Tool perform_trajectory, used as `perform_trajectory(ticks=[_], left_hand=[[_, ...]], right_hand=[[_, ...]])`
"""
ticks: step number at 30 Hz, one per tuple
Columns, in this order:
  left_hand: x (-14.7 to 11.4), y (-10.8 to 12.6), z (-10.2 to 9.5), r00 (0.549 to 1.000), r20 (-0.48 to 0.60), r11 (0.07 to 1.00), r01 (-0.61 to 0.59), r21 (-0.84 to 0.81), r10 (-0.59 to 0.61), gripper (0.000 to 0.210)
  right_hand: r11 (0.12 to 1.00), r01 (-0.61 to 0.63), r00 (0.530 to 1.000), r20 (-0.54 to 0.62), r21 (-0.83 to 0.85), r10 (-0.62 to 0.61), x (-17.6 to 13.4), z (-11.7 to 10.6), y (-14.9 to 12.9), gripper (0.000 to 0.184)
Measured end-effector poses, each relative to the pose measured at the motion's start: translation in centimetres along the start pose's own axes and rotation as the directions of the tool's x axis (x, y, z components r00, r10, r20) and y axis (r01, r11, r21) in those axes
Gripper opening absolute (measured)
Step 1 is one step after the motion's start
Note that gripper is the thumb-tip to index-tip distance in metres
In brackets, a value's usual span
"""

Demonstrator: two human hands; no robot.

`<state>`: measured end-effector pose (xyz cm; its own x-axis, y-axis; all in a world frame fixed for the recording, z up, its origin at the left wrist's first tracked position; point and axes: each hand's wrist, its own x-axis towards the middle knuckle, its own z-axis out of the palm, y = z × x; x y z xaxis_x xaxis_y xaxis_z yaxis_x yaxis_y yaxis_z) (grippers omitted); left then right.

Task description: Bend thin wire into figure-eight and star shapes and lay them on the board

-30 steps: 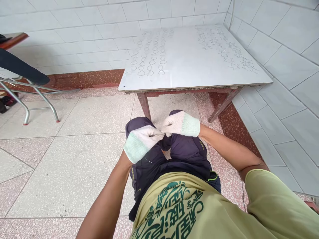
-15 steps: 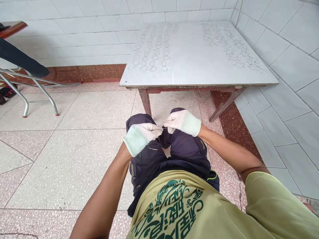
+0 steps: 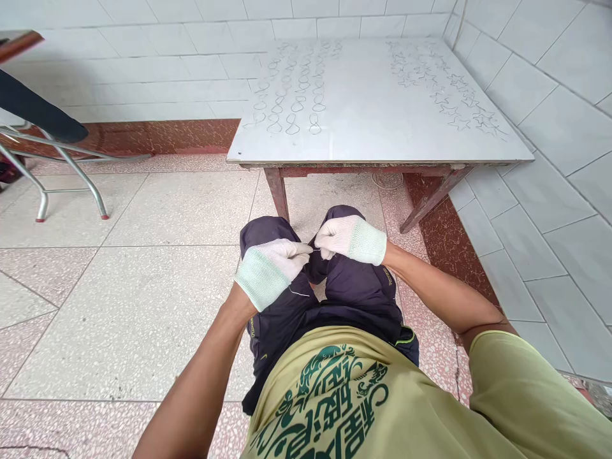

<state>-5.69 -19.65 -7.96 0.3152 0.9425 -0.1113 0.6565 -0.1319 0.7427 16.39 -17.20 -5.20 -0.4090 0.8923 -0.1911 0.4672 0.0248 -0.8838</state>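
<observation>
Both hands wear white knit gloves with pale green cuffs and meet above my knees. My left hand [image 3: 275, 264] is closed in a pinch on a thin, pale wire [image 3: 299, 294], whose loose end pokes out below the palm. My right hand [image 3: 348, 239] is also closed, its fingertips pinching the same thin wire close to the left fingertips. A short bit of wire shows between the two hands; its exact shape is too small to tell.
Ahead stands a white-topped table [image 3: 363, 121] with rows of figure-eight wire shapes [image 3: 293, 124] on its left and star-shaped wire pieces [image 3: 459, 121] on its right. Tiled walls border it. At left are a metal-legged stool [image 3: 71, 169] and another person's dark-clothed leg [image 3: 38, 105].
My left hand has turned slightly, and the wire end below it has shifted a little right and down. My right hand keeps almost the same place. The view has shifted slightly.
</observation>
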Motion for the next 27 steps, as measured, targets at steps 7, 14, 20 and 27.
perform_trajectory(ticks=[7, 14, 20, 27], left_hand=[[-0.7, 1.2, 0.0, 0.999, -0.037, 0.998, -0.035, 0.053, 0.037, 0.033], [-1.0, 1.3, -0.5, 0.999, 0.027, 0.999, -0.020, -0.031, 0.020, 0.031], [-0.9, 0.4, -0.8, 1.000, 0.017, 0.999, 0.004, 0.052, -0.005, 0.030], [-1.1, -0.3, -0.6, 0.986, 0.016, 0.966, -0.163, 0.201, 0.163, 0.032]], right_hand=[[0.950, 0.072, 0.997, 0.027, -0.303, -0.067, -0.2, 0.1, 0.3, 0.028], [0.963, 0.109, 0.994, 0.053, -0.246, -0.099, 0.1, 0.4, 0.5, 0.029], [0.974, 0.136, 0.988, 0.102, -0.183, -0.119, 0.2, 0.2, 1.2, 0.029], [0.970, 0.107, 0.993, 0.075, -0.216, -0.092, -0.2, 0.4, 0.6, 0.028]])
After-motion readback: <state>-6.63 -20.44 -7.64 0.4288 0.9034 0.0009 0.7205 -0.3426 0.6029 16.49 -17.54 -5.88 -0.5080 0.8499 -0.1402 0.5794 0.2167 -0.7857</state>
